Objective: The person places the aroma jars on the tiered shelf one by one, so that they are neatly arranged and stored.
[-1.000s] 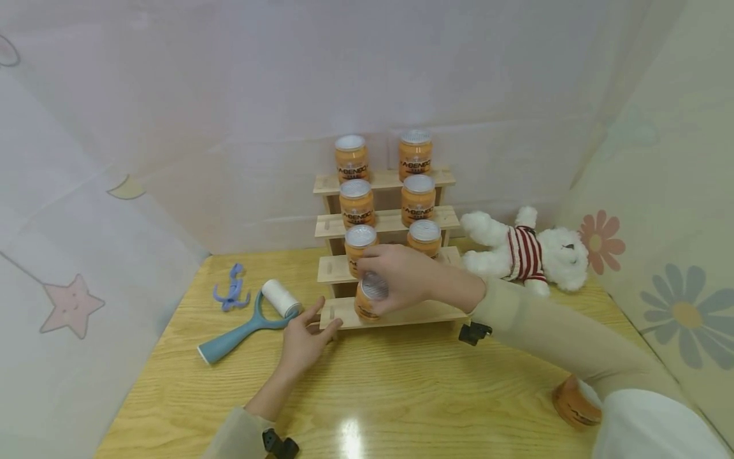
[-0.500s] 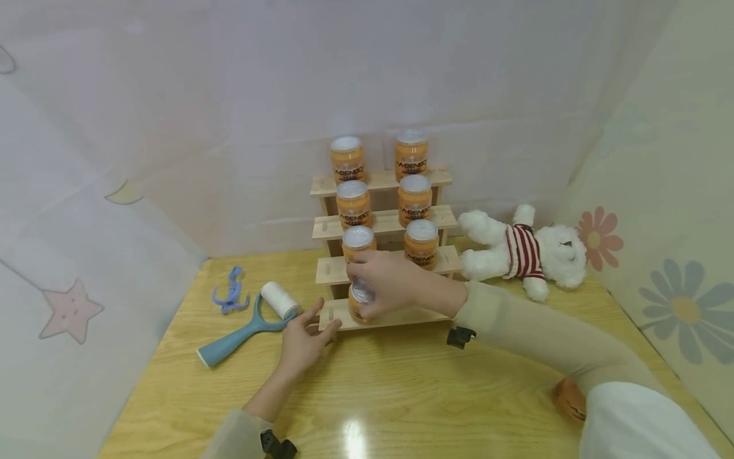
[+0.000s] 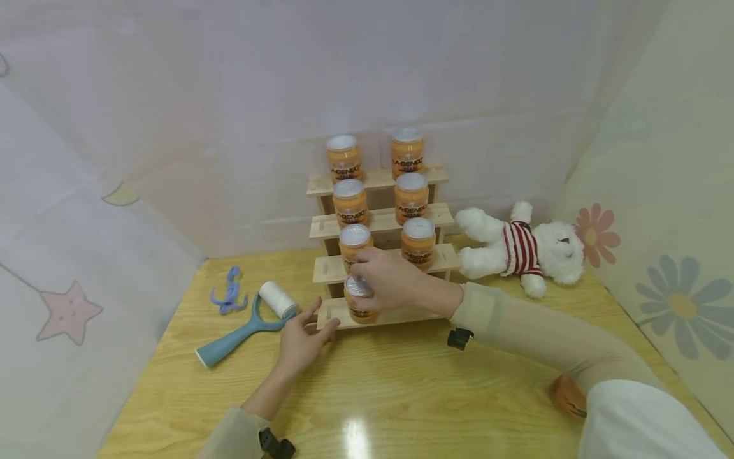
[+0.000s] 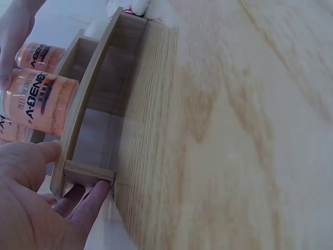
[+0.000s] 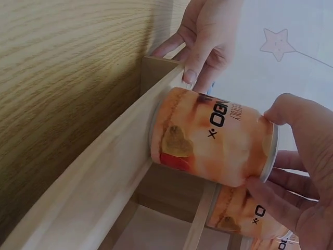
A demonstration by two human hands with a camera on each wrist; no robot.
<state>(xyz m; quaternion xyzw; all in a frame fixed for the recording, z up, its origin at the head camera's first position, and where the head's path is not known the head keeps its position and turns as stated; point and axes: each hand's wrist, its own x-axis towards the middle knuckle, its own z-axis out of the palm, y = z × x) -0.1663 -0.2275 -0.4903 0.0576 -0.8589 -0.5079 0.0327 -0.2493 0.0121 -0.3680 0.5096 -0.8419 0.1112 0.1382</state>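
A stepped wooden rack [image 3: 401, 314] has four shelves bearing orange cans with silver lids. On its lowest shelf, toward the left end, stands an upright can [image 3: 360, 310]. My right hand [image 3: 390, 280] holds this can near its lid; in the right wrist view the thumb and fingers [image 5: 291, 114] lie on either side of its top. My left hand [image 3: 301, 341] grips the left end of that shelf. In the left wrist view the thumb is on the shelf and the fingertips [image 4: 101, 190] touch the end support below.
Left of the rack lie a blue-handled lint roller [image 3: 229, 341] and a small purple figure [image 3: 231, 292]. A white plush bear [image 3: 522, 248] in a striped sweater lies to the right. Another orange can [image 3: 568, 396] is partly hidden by my right sleeve.
My right hand has shifted the can slightly left along the lowest shelf, and more of its label shows now. The left hand stays on the shelf end.
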